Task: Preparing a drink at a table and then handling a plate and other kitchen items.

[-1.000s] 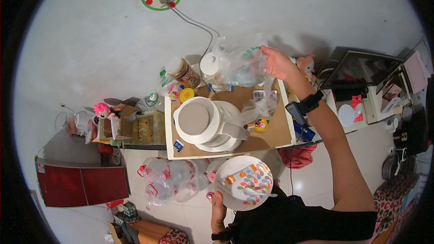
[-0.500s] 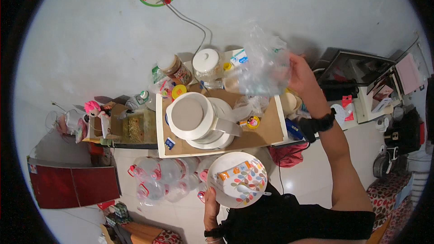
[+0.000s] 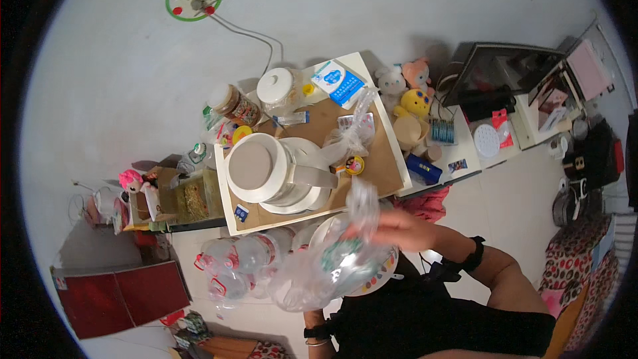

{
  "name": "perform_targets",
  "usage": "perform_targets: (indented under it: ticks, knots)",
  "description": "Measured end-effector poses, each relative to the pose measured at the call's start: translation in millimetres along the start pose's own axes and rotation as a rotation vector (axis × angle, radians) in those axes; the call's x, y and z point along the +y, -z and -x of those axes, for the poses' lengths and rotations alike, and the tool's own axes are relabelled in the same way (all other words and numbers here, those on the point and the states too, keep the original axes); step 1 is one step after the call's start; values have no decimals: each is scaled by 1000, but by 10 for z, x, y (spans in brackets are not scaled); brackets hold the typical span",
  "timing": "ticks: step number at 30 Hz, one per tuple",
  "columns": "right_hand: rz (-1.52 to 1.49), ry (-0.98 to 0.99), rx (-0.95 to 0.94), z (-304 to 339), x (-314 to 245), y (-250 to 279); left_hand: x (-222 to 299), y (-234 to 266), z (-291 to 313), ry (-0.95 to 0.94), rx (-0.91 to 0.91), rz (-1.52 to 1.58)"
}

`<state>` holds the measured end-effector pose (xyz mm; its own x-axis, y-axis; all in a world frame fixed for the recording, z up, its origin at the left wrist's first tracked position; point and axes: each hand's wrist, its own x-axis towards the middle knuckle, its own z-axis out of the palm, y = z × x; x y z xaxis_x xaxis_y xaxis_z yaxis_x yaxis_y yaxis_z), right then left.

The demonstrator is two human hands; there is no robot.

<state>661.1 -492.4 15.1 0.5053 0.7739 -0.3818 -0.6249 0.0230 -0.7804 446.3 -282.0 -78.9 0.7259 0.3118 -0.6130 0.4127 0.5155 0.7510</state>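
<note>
My right hand (image 3: 407, 229), closed and smeared by motion, grips a clear plastic bag (image 3: 299, 287). The bag hangs over a white plate (image 3: 375, 287) with a coloured leaf pattern and covers most of it. A white spoon handle sticks out past the plate's right rim. My left wrist (image 3: 315, 324) comes up below the plate's left side; the bag hides the fingers, but the plate is still held up there. Beyond the plate, a white electric kettle (image 3: 252, 167) stands on a tray-like tabletop (image 3: 279, 216) with a raised white rim.
A jar (image 3: 236, 106), a lidded white pot (image 3: 279, 90), a blue-and-white packet (image 3: 337, 82) and a knotted plastic bag (image 3: 352, 139) sit on the tabletop. Large water bottles (image 3: 249, 252) stand on the floor. Plush toys (image 3: 415, 103) and a monitor (image 3: 505, 73) are at the right.
My right hand has brought the plastic bag from above the tabletop's back right down over the plate. The blue-and-white packet and plush toys now show. The view has shifted right.
</note>
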Motion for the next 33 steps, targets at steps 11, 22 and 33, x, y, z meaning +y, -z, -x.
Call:
perform_targets:
  ticks: [11, 22, 33]
  knots:
    - [536, 452, 335, -355, -608, 928, -32, 36, 200, 5, 54, -46]
    - [1371, 852, 765, -1849, 143, 1789, -227, 32, 561, -19, 150, 15]
    - [685, 569, 593, -545, -534, 1387, -383, 41, 534, -66, 128, 57]
